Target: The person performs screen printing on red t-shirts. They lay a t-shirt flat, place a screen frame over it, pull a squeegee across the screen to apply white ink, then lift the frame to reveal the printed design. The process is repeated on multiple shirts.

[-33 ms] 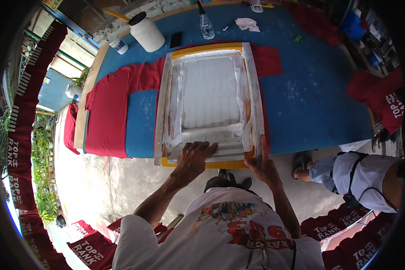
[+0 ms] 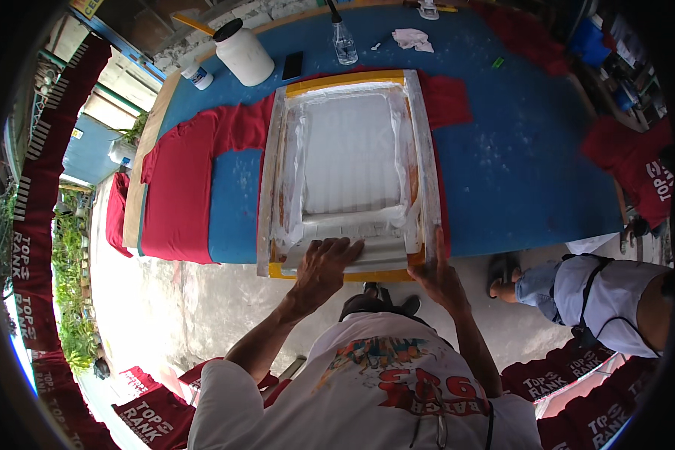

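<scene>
Screen frame atop red cloth, blue table, concrete floor, leafy plants

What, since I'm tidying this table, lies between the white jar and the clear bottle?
A black phone lies between them on the blue table, as the head view shows.

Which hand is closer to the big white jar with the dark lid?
Left. The left hand is at the near edge of the frame, ahead of which, slightly left, stands the white jar; the right hand is at the frame's near right corner.
</scene>
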### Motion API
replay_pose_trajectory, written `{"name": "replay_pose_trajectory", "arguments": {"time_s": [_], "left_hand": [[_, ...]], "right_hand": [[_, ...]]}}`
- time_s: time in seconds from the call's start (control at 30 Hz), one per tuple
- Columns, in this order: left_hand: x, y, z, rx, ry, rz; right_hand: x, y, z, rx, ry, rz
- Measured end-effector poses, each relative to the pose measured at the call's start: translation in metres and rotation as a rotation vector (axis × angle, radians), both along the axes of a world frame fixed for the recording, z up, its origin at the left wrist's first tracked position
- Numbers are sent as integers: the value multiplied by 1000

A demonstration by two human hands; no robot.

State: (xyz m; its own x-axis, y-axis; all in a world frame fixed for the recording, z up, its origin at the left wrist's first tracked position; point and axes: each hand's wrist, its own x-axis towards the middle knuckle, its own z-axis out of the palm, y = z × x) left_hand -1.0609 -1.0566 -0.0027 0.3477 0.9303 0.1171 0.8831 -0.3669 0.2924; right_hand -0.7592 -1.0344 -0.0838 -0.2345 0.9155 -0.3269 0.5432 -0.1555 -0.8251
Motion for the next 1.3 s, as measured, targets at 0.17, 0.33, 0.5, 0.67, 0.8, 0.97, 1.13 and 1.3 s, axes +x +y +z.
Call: {"name": "replay_pose_trajectory", "arguments": {"time_s": [0.17, 0.33, 0.5, 0.67, 0.8, 0.97, 1.13, 1.3], "left_hand": [[-1, 4, -36, 80, 68, 43], [-17, 77, -56, 154, 93, 64], [-47, 203, -72, 279, 90, 47], [-70, 324, -66, 383, 82, -31], [-81, 363, -37, 133, 69, -65], [-97, 373, 6, 37, 5, -45], [-99, 413, 3, -133, 182, -36], [-103, 400, -32, 6, 127, -83]], "right_hand": [[-2, 4, 9, -27, -11, -6], [-3, 6, 15, -44, -5, -1], [-3, 4, 8, -113, 26, -22], [-4, 3, 2, -23, 24, -38], [-4, 5, 7, -50, -5, -43], [-5, 5, 12, -90, -23, -49], [-5, 5, 6, -18, 32, -54], [-5, 5, 4, -14, 16, -45]]}}
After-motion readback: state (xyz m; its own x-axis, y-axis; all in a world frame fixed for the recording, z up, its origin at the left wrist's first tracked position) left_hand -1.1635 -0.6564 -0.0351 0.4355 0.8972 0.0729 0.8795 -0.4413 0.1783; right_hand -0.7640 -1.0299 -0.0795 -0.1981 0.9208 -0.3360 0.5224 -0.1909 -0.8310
